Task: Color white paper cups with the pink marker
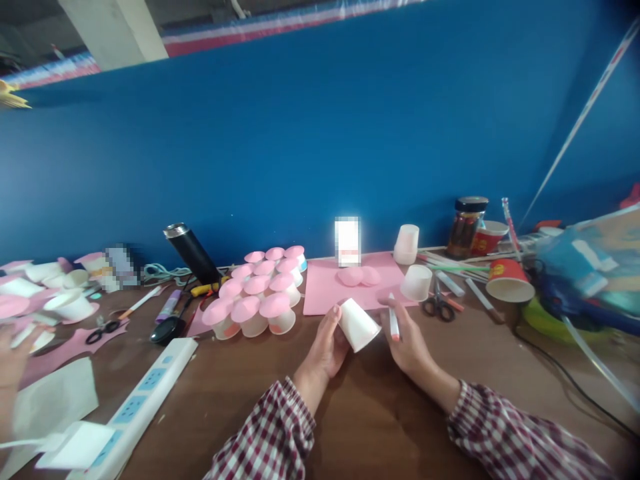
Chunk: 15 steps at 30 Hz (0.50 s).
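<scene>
My left hand (327, 343) is wrapped round a white paper cup (359, 325), which lies tilted just above the brown table. Close to the cup's right side, my right hand (413, 337) grips a white marker (394, 320) with a red end. Behind both hands lies a pink paper sheet (320, 293) with pink paper discs (357, 276) on it. To the right of the sheet a white paper cup (417, 283) and a small stack of cups (407, 245) stand upside down. Left of my hands, several white cups topped with pink discs (257, 307) stand in rows.
Black-handled scissors (439, 307), red paper cups (507, 280) and a dark-lidded jar (466, 227) are at right. On the left are a black flask (193, 255), a white power strip (150, 400) and another person's hand (13, 360) among cups. A blue partition (300, 133) rises behind.
</scene>
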Motion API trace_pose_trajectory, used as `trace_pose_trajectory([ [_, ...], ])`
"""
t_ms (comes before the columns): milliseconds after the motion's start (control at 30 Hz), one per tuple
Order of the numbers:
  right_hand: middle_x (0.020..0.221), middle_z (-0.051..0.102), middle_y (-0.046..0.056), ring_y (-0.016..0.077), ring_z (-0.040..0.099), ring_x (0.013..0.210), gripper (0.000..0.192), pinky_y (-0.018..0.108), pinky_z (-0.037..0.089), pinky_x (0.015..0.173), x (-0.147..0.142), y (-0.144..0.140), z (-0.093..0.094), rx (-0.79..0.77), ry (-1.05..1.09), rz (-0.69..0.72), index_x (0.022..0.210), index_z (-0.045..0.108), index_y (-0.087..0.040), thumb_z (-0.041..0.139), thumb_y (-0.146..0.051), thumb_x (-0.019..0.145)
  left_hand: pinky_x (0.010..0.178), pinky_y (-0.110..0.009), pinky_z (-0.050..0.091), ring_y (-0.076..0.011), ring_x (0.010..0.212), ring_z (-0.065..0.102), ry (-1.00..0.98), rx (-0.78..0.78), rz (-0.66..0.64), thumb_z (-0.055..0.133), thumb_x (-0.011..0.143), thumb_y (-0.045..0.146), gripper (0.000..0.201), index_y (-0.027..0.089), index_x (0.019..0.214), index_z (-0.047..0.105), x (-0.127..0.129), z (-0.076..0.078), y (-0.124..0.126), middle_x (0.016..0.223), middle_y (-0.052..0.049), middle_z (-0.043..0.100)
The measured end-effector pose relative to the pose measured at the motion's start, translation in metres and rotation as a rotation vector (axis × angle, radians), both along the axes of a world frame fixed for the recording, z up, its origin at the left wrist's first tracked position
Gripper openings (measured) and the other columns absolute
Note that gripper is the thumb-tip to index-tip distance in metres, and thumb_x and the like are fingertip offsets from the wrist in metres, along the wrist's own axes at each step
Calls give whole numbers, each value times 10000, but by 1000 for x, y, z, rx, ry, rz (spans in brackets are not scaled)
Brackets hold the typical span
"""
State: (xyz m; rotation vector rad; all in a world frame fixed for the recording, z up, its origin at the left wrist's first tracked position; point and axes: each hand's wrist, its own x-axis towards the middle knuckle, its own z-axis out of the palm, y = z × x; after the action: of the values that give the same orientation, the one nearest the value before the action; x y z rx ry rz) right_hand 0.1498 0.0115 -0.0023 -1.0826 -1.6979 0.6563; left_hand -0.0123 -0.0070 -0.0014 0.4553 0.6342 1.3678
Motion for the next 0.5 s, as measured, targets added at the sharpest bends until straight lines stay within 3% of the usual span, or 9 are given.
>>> trace_pose_trajectory([
  [267,890,699,94,219,678,798,264,311,541,698,-1,0,1,9,-8,0,1161,503,-160,430,-227,917,882,-349,485,-221,939,644,42,-4,55,705,781,429,367,165,1032,662,-1,1,0,955,-73,689],
  [500,929,710,96,205,685,789,276,307,542,737,-4,-1,-1,-15,9,15,1158,522,-166,467,-175,888,980,-370,451,-238,1124,580,72,56,62,651,840,397,426,206,1220,622,-3,6,1,1232,-80,641],
])
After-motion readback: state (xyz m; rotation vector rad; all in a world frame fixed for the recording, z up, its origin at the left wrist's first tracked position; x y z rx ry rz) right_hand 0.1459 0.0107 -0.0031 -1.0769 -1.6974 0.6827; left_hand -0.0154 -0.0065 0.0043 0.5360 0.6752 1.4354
